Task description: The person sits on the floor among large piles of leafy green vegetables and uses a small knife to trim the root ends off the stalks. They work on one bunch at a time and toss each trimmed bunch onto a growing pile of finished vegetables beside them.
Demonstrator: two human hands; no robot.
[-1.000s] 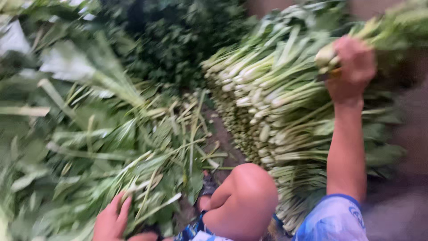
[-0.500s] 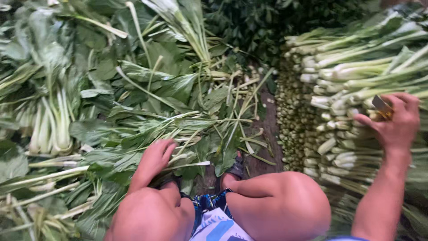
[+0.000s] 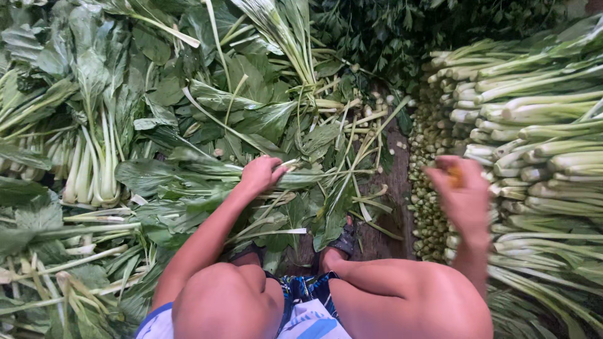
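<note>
Greens cover the ground: at far left, white-stalked, broad-leaved bunches (image 3: 88, 169) lie among loose dark green leaves (image 3: 207, 119). The left hand (image 3: 259, 174), which rested near the knee 0.5 s ago, has reached farther out and now closes on a long pale stalk with a wide green leaf (image 3: 295, 179), so 1 plant is being picked from the loose pile. Near centre, bare knees and a sandalled foot (image 3: 344, 240) show. The right hand (image 3: 463, 196), blurred, has drawn back from the stacked pile of trimmed pale green stalks (image 3: 534, 138) at right; something small and orange sits in it, but I cannot tell how firmly it is held.
</note>
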